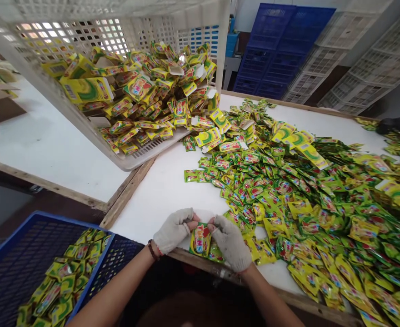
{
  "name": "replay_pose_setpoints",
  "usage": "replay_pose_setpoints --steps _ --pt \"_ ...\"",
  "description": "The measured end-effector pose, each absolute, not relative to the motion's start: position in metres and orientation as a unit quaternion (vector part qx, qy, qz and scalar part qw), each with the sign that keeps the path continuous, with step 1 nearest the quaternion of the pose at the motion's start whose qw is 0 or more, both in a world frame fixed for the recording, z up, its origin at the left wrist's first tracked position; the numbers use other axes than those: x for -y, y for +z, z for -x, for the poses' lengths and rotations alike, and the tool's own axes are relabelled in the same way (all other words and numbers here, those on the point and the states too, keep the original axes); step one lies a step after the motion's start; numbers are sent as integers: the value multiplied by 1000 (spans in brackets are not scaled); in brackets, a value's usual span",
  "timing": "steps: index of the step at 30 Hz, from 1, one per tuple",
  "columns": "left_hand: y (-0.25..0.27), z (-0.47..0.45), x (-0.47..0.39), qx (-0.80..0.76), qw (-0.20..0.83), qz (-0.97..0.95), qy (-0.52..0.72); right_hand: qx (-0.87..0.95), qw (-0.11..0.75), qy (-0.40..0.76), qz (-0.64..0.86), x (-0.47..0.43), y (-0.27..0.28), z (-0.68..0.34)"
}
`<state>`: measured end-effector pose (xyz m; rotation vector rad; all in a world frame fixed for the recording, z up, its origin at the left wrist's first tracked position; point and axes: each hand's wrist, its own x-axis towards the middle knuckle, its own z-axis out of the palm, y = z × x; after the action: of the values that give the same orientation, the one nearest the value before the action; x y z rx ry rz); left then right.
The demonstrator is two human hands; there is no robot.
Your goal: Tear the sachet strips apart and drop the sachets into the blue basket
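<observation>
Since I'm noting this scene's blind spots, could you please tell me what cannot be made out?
Head view:
Small yellow-green printed packet, back: hidden by its front.
White perforated plastic basket, upper part: cut off by the top edge.
Blue plastic mesh crate, near end: cut off by the bottom edge.
Black shape, right: blurred, cut by the edge.

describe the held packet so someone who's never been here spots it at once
Start at the white table, by the big pale crate. At the near wooden edge, find the gloved left hand and right hand. Between them is the packet, lettered and green, yellow and red; it alone is held, while the loose packets lie on the table.
</observation>
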<state>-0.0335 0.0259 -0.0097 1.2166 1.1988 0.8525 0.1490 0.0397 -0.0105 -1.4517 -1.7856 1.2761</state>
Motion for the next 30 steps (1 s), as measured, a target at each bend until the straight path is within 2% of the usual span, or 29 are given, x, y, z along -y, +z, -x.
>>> replay_pose_setpoints --steps 5,11,20,26,30 --pt "-16 31 -32 -516 610 -433 418 640 261 465 554 -45 -9 -149" --pt "0 30 -29 -527 545 -541 364 697 247 421 526 -40 2 -151" --pt "10 35 -37 -503 572 -559 329 701 226 412 537 -42 16 -154" --pt "6 36 -15 -472 588 -567 331 767 315 380 411 -27 -2 -168" --pt "-2 18 -11 -500 561 -567 336 746 338 376 433 -22 -11 -160"
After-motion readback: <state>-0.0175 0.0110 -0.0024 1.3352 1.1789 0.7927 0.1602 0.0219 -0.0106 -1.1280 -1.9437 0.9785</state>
